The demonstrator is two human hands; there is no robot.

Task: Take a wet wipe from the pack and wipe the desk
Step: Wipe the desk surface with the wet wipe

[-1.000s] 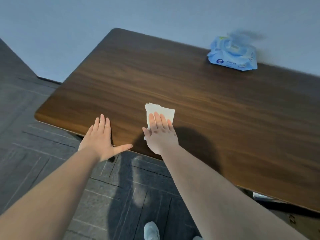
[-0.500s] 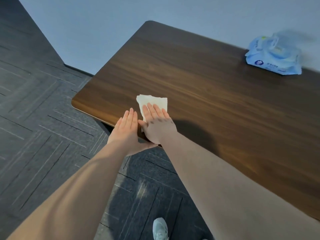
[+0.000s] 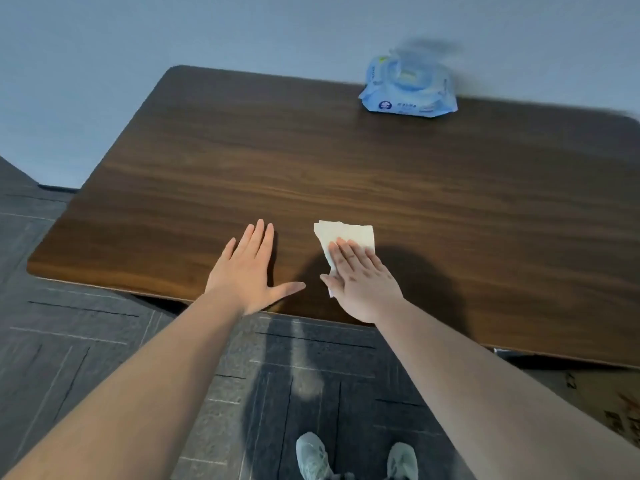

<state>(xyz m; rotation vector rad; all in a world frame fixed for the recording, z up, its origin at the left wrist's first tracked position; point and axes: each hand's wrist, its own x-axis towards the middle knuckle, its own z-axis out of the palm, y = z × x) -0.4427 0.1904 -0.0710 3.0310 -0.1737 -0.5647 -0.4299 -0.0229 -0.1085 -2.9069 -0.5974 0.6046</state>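
A white wet wipe lies flat on the dark wooden desk near its front edge. My right hand presses down on the wipe's near half with flat fingers, covering that part. To its left, my left hand rests palm down on the bare wood, fingers together and thumb spread, holding nothing. The blue wet wipe pack sits at the back of the desk by the wall, with its lid flipped up.
A pale blue-grey wall runs behind the desk. Dark grey carpet tiles cover the floor left of and in front of the desk. My two light shoes show at the bottom.
My right hand has slid the wipe rightward along the desk's front edge. My two hands, touching half a second ago, are now apart. The view has swung back to the right.
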